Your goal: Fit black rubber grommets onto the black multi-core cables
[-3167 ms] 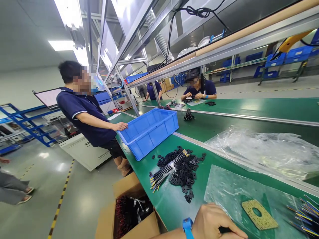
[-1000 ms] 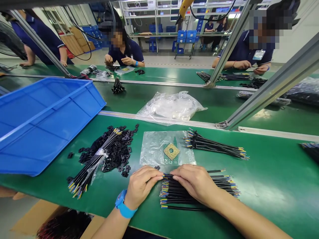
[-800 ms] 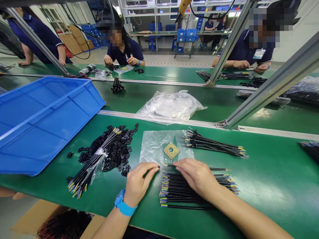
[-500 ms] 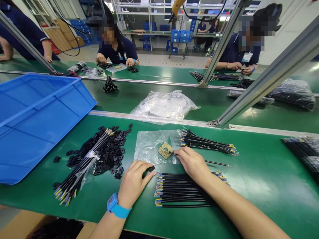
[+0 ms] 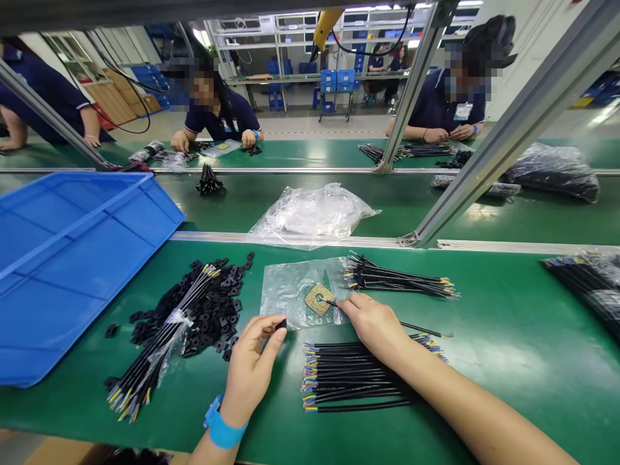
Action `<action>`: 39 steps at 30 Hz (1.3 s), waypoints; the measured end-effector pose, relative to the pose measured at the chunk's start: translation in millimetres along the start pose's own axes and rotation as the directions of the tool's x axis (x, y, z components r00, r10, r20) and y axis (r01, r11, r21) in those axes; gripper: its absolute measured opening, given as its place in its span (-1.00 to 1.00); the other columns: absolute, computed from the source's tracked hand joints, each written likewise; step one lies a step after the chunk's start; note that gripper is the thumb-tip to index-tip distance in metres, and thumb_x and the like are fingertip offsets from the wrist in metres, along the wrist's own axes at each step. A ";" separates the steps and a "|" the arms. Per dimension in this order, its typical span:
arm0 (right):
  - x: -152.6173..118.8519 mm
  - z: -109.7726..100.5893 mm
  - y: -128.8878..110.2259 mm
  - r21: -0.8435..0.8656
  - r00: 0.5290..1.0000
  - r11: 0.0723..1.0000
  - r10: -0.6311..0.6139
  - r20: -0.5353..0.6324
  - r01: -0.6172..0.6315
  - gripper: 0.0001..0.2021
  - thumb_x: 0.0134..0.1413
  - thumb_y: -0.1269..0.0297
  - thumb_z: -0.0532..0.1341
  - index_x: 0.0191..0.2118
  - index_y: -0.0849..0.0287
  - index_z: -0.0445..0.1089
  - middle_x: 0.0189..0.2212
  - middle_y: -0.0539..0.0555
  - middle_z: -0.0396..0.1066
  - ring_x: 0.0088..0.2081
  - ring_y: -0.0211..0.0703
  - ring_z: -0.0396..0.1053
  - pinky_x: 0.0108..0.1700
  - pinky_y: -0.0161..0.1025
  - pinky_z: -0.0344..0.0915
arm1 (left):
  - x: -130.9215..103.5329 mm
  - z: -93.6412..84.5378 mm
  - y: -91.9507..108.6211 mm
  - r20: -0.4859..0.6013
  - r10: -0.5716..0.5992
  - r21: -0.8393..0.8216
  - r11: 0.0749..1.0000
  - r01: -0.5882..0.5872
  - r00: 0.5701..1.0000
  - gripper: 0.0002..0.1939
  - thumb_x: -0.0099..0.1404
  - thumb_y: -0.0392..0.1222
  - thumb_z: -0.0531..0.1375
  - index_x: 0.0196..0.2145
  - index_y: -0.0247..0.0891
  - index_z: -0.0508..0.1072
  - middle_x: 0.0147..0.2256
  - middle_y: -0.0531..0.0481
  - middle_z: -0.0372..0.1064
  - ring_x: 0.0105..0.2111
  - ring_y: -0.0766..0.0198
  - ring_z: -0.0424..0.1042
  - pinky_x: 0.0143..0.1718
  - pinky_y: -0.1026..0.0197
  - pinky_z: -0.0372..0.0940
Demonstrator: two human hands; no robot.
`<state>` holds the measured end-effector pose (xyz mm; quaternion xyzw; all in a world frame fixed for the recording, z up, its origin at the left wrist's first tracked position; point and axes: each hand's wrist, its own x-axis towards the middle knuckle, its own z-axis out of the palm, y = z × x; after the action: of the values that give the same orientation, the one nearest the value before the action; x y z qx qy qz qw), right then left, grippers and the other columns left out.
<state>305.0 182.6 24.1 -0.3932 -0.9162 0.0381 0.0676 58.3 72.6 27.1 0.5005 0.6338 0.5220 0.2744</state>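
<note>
Between the thumb and fingers of my left hand (image 5: 252,368) is a small black plastic clip (image 5: 281,324). My right hand (image 5: 375,326) is closed on a black cable (image 5: 411,327), whose stripped end rests on a yellow sponge (image 5: 320,299) with a hole in its middle. The sponge lies on a clear plastic bag (image 5: 281,290). Below my right hand, a row of black cables (image 5: 353,374) with coloured wire ends is laid out, partly hidden by my forearm. Another bundle of cables (image 5: 397,278), with black pieces at its left end, lies beyond the hand.
Left of my hands, a tied cable bundle (image 5: 165,339) lies over a pile of black clips (image 5: 213,316). A blue bin (image 5: 87,258) stands tilted at the far left. Clear plastic (image 5: 314,213) lies beyond the metal rail (image 5: 290,240). Several co-workers sit across the bench.
My left hand, with the clip, has moved slightly left, away from the cable row. My right hand keeps the cable end at the sponge. The view has tilted up a little.
</note>
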 end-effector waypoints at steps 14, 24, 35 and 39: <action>-13.7 -33.1 -19.8 0.523 0.909 0.799 -0.072 -0.410 0.299 -0.65 0.43 0.51 0.05 0.17 0.12 0.42 -0.17 0.10 0.56 -0.20 -0.21 0.56 -0.13 -0.30 0.52 | 12.8 30.1 22.3 0.171 -0.461 -0.727 0.538 0.427 0.871 -0.48 -0.08 0.07 0.59 -0.22 -0.19 0.59 -0.32 0.03 0.56 -0.29 0.24 0.61 -0.22 0.25 0.48; -17.5 -32.1 -31.3 0.343 0.867 0.874 -0.155 -0.473 0.343 -0.67 0.42 0.53 0.05 0.15 0.20 0.42 -0.16 0.13 0.57 -0.21 -0.19 0.57 -0.16 -0.30 0.54 | 5.7 28.6 13.3 0.222 -0.430 -0.686 0.569 0.453 0.875 -0.50 -0.05 0.07 0.59 -0.25 -0.23 0.57 -0.37 -0.02 0.60 -0.29 0.19 0.63 -0.25 0.25 0.45; -24.1 -41.8 -32.6 -0.035 0.818 0.940 -0.313 -0.483 0.339 -0.59 0.36 0.57 -0.03 0.12 0.31 0.48 -0.21 0.19 0.59 -0.33 -0.12 0.49 -0.32 -0.22 0.44 | 5.6 26.1 13.3 0.113 -0.382 -0.544 0.749 0.379 0.917 -0.50 -0.04 0.12 0.56 -0.28 -0.25 0.59 -0.39 -0.03 0.60 -0.34 0.17 0.62 -0.24 0.21 0.49; -24.3 -50.7 -33.1 -0.083 0.794 0.926 -0.359 -0.492 0.367 -0.62 0.37 0.53 -0.01 0.12 0.32 0.47 -0.22 0.19 0.60 -0.34 -0.13 0.46 -0.29 -0.21 0.42 | 3.6 24.5 8.3 0.096 -0.340 -0.437 0.830 0.347 0.935 -0.53 0.01 0.13 0.53 -0.25 -0.25 0.62 -0.30 -0.11 0.64 -0.32 0.13 0.62 -0.20 0.15 0.52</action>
<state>305.6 143.0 75.9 -0.2060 -0.9252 -0.0706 0.3108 81.2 85.0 28.0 0.3055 0.5741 0.5923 0.4758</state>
